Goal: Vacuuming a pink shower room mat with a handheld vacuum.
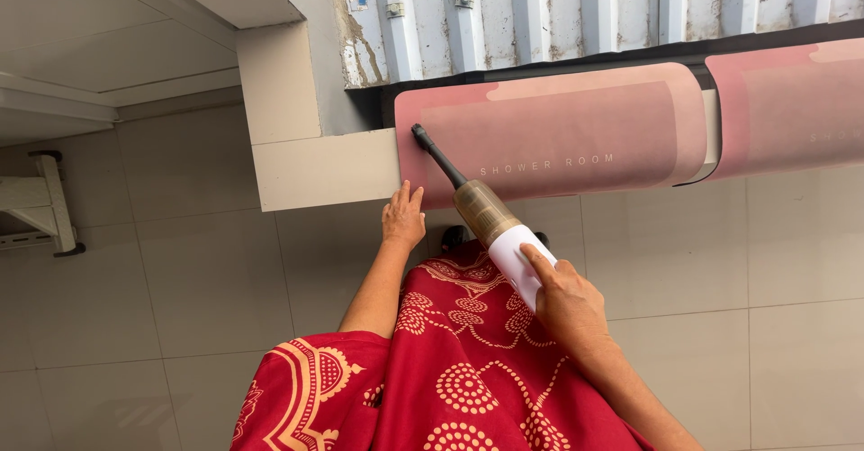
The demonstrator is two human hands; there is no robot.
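1. A slim handheld vacuum with a white grip, a gold-brown middle section and a long black nozzle [486, 212] is seen at centre frame, tilted up toward the upper left.
2. The right hand [565, 300] is wrapped around the white grip; the fingers are clamped on it, with the index finger laid straight along the body.
3. The nozzle tip is placed on the left end of a pink rectangular floor mat [576, 127], close to its upper left corner.
4. The left hand [403, 217] is laid flat on the mat's lower left edge, fingers extended and held close together, nothing gripped.
5. A second pink mat [792, 100] is noted at the upper right, just beside the first, separated by a narrow gap.
6. The mats are bordered above by a dark strip and a worn white corrugated metal wall [585, 10].
7. A white stepped ledge [315, 163] abuts the first mat's left edge.
8. Pale tiled floor [720, 280] lies below the mats and to the left.
9. A red patterned garment [450, 361] fills the lower centre.
10. A white frame with a black foot [54, 208] is seen at the left edge, well apart from both hands.
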